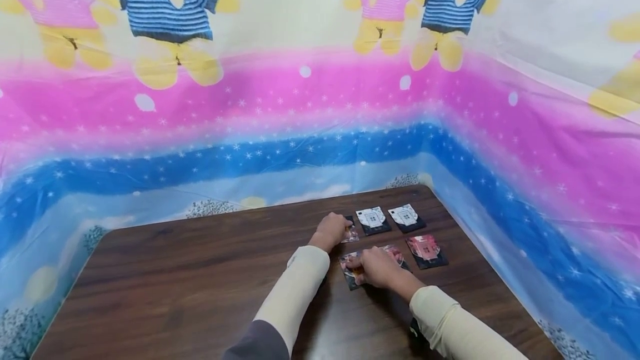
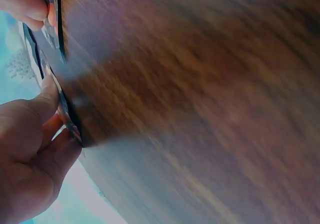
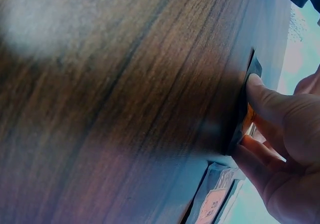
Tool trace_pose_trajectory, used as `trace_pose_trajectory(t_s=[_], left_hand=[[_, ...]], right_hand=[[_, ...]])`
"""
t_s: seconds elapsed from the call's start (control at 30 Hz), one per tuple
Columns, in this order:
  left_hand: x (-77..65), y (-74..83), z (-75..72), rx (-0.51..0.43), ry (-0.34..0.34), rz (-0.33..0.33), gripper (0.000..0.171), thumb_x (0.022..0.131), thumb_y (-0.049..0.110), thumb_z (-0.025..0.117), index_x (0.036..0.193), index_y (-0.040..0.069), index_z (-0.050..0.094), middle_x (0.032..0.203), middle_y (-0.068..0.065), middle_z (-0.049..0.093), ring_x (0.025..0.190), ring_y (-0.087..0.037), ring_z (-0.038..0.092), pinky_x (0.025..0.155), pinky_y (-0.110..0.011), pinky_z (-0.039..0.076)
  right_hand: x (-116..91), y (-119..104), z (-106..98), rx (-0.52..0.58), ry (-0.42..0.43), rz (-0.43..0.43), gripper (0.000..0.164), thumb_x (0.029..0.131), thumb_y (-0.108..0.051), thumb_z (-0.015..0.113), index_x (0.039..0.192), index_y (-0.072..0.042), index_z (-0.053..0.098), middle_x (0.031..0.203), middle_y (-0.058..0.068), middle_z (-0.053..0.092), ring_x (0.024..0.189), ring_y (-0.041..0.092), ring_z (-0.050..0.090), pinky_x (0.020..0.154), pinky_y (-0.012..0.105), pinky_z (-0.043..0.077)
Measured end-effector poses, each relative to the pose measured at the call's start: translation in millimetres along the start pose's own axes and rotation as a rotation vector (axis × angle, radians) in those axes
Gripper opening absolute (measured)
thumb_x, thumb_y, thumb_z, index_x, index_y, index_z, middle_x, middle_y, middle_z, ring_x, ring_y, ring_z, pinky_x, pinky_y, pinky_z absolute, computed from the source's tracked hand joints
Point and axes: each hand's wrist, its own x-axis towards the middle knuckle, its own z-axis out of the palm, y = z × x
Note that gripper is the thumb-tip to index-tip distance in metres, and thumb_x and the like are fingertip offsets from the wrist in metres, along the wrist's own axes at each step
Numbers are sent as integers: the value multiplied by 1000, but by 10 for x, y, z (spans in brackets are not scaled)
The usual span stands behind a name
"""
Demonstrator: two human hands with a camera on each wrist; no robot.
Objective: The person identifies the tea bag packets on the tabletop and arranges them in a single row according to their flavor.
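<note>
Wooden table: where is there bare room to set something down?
The widest free patch on the table lies between the left sleeve and left edge. A smaller one lies between the right sleeve and right edge. The far right is crowded with packets, the left hand and the right hand.

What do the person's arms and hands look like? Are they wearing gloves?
No gloves: the left hand and right hand are bare. Both arms have plain, pale cream sleeves: the left sleeve and right sleeve reach down to the wrists. Higher up the left arm there's dark grey-brown cloth.
</note>
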Motion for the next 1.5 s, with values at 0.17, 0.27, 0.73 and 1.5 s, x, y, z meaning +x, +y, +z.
trace_pose_trajectory(t_s=[0.17,0.27,0.73,1.5], left_hand=[[-127,-78,-68,0,-17,-27,42,99,26,69,140,24,63,116,-9,75,93,-22,72,76,-29,57],[-211,-118,-96,-3,-26,-26,42,99,24,69,140,23,63,119,-10,74,98,-25,72,80,-31,58],[-467,-322,-166,43,-20,-73,42,104,10,58,143,24,61,126,-11,72,100,-26,71,79,-32,57],[-926,-838,-271,36,-12,-171,46,99,6,65,142,20,62,122,-15,71,105,-31,70,84,-39,58]], right_hand=[[30,-51,6,14,-21,17,40,87,-25,82,126,-22,75,118,5,77,84,13,68,81,41,58],[25,-72,10,16,-29,32,40,86,-25,83,126,-23,75,118,5,77,84,12,67,81,41,58],[-6,-88,7,-13,-12,92,43,85,-27,83,127,-27,74,115,10,77,72,12,58,72,39,53],[27,-93,28,-45,12,96,50,83,-29,85,131,-28,72,118,8,77,90,24,71,81,46,56]])
